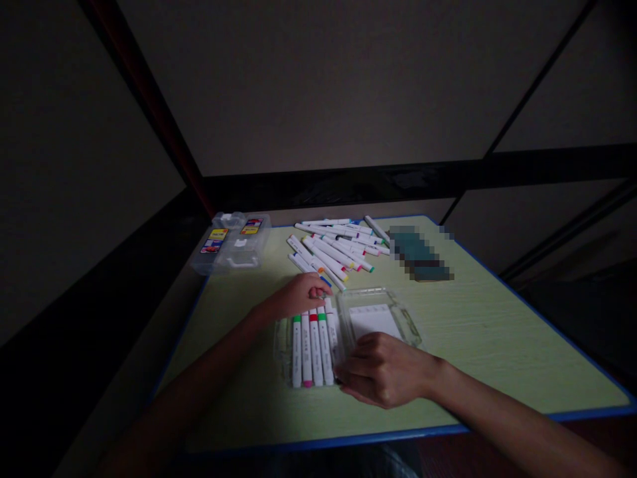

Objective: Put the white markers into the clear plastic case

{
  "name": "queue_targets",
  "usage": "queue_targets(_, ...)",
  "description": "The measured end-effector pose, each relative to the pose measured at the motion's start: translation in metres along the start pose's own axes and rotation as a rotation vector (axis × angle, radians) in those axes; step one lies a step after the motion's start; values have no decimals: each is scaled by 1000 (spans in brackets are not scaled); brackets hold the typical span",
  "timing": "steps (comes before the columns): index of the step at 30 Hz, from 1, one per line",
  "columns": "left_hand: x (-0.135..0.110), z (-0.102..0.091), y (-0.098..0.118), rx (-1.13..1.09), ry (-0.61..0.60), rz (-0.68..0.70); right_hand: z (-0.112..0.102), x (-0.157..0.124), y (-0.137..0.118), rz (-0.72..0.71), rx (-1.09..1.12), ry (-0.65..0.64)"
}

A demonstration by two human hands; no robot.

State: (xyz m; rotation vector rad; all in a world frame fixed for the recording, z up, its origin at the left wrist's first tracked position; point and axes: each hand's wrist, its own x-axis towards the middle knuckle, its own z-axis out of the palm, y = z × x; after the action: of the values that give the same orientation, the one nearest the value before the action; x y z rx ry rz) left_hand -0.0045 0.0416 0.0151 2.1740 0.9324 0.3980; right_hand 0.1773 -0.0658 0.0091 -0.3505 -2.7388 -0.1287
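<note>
A pale, plain wall (318, 86) with dark strips stood behind the work area, which was dimly lit. Against it stood a table (497, 345) with a yellow-green top and a blue edge. An open clear plastic case (368, 291) lay on the near part of the table, its two halves spread side by side. A second clear plastic case (249, 255) lay at the far left corner, well apart from the first. A loose heap of white markers (333, 251) with coloured ends occupied the far middle of the tabletop, several crossing one another. To the right of the heap lay a flat, dark green object (418, 252), pixelated and not identifiable. The right hand (383, 372) was over the near part of the open case, fingers bent, fingertips beside the near ends of the row of markers (311, 352); whether it gripped one could not be told. The left hand (301, 292) was at the far ends of the same row, fingers curled in a narrow grip; its contents could not be confirmed. The row lay side by side in the left half, showing green and red bands and one pink end. A white sheet (373, 320) lay in the right half, partly hidden by the right hand. Small printed labels (213, 241) were on the second case.
</note>
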Motion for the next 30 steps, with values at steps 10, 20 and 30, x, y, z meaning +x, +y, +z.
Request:
queue_targets(10, -2, -10, -3, 0, -171, 148, 1, -1, -4, -16, 75, 21)
queue_targets(20, -1, -8, -4, 40, -184, 175, -6, -3, 2, 145, 263, -242)
queue_targets(30, -1, -8, -6, 59, -186, 171, -10, -3, 10, 188, 413, -281)
